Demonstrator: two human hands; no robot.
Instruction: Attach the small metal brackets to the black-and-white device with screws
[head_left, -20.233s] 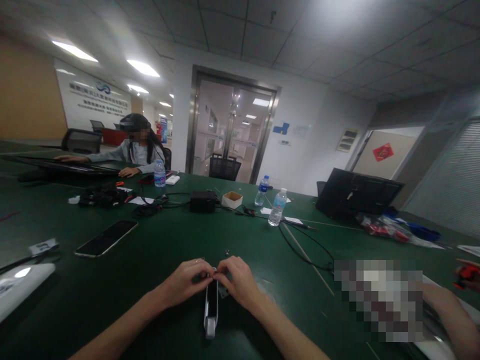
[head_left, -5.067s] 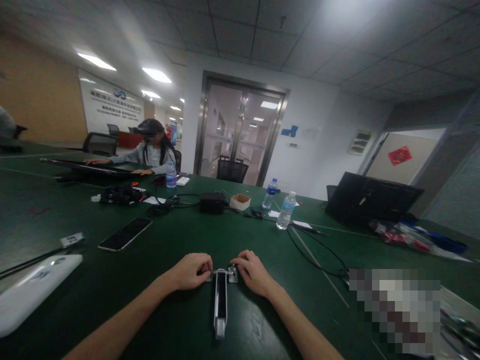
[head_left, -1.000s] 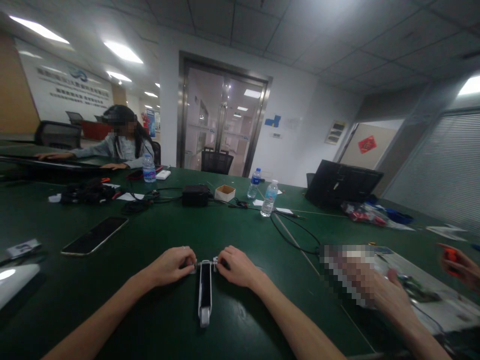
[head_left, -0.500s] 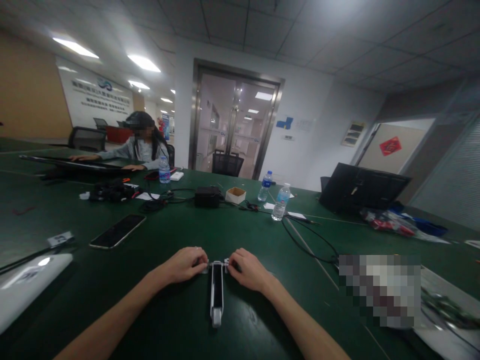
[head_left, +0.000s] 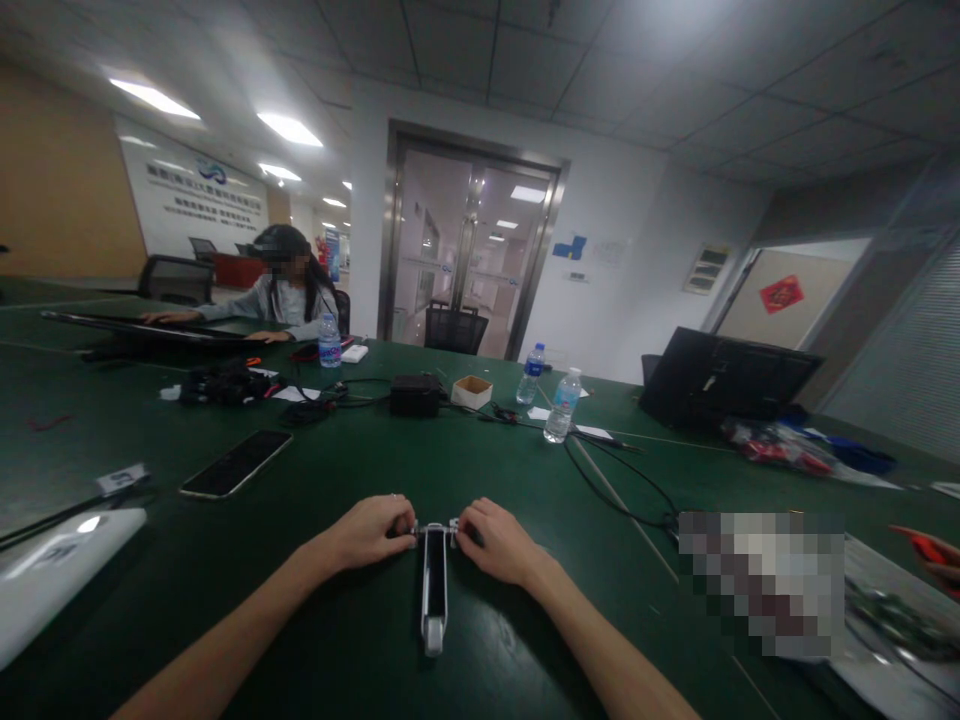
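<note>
Fittings [head_left: 454, 531], small and metallic, pinched by left hand [head_left: 375, 525] and right hand [head_left: 496, 540], flank a slender, silvery frame [head_left: 434, 590].

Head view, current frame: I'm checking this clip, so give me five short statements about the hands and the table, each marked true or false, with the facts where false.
1. The silver-and-black part lies between the left hand and the right hand. True.
2. The phone lies to the right of the right hand. False: it lies to the left, beyond the left hand.
3. Two water bottles stand to the right of the small box. True.
4. The small box is closed. False: its top is open.
5. Both hands are at the far end of the silver-and-black part. True.
</note>
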